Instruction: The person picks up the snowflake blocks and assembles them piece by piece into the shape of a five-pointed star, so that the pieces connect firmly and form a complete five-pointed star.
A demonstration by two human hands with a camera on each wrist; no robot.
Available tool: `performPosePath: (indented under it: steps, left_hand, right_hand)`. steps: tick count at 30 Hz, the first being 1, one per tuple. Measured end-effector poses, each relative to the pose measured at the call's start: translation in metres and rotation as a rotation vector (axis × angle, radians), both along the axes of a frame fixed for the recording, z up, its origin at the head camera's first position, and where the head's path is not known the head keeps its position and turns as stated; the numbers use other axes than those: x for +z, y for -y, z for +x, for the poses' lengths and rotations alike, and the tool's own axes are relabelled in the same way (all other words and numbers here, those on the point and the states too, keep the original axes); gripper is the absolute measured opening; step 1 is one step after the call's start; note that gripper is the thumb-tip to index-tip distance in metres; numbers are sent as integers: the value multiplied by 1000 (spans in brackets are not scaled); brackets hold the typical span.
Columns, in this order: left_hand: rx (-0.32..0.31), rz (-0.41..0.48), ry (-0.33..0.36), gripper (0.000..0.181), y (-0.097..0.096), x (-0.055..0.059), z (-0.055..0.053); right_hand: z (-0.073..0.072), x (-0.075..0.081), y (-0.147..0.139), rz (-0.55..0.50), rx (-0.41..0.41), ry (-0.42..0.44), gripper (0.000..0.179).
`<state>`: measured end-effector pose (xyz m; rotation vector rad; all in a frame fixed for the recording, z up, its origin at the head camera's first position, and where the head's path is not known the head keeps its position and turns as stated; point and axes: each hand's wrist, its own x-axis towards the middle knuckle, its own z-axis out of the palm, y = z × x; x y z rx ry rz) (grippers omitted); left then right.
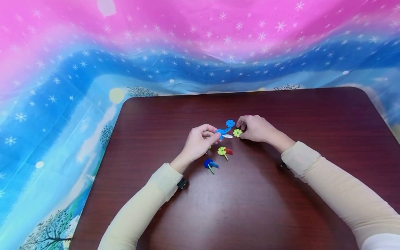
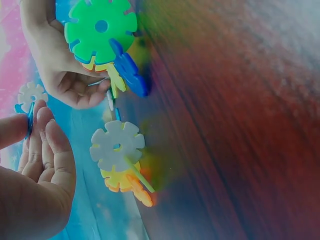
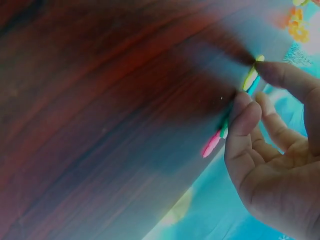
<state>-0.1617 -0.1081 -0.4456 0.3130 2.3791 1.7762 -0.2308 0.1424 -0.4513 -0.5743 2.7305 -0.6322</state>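
My left hand (image 1: 200, 140) pinches a blue notched disc (image 1: 220, 134) between thumb and fingers. Joined to it are a white disc (image 1: 228, 136) and, further out, another blue disc (image 1: 230, 123). Just right of this cluster, my right hand (image 1: 256, 127) has thumb and forefinger at the edges of a yellow-green notched disc (image 1: 237, 133). The right wrist view shows that yellow disc (image 3: 252, 74) edge-on between thumb and fingertip, close over the tabletop. In the left wrist view, the left hand (image 2: 40, 175) holds the blue disc (image 2: 30, 122) by its rim.
Two small joined clusters stand nearer me: a yellow-green disc (image 1: 222, 150) with a red one, and a dark blue disc (image 1: 208, 163) with a green one. A pink disc (image 3: 211, 145) lies beyond the right hand. The brown table (image 1: 250, 208) meets a patterned cloth (image 1: 187, 45) behind.
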Motion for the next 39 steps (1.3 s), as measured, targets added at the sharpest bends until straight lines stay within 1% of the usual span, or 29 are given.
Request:
performPosePath:
  steps: [2,4,11,15,18,20,23,25,27,29,31,34,37,39]
  left_hand:
    - [0,0,3,18,0,0,0]
    - [0,-2,4,18,0,0,0]
    - [4,0,1,17,1,2,1]
    - [0,3,3,17,1,1,1]
    - [-7,11,-1,17,0,0,0]
    - [-11,15,-6,17,0,0,0]
    - [-17,16,-9,16,0,-1,0]
    - [-18,16,-5,16,-1,-1,0]
    - [-21,15,1,15,-2,-1,1]
    - [-24,16,5,16,-2,0,1]
    - [-27,21,4,16,-3,1,2]
    - [-27,25,-2,16,-3,1,1]
    - [-29,21,-14,15,-2,2,2]
    - [-31,13,-22,15,-2,2,2]
  right_hand:
    - [0,0,0,9,12,0,39]
    - [0,-1,0,19,32,-8,43]
    - [0,-1,3,35,85,-10,30]
    - [0,-1,4,41,78,15,25]
    - [1,-1,5,38,57,23,29]
    - [2,-2,4,27,47,16,35]
    - [4,-3,3,-7,53,2,36]
    - [6,-3,0,-45,68,-14,32]
    - [9,-3,-3,-99,62,-32,26]
    - [14,-1,-6,-172,27,-58,21]
    - [20,4,-8,-257,-30,-89,19]
    - [30,15,-9,-415,-107,-114,21]
    - [40,27,-7,-572,-149,-98,24]
    - [45,33,-5,-647,-161,-76,25]
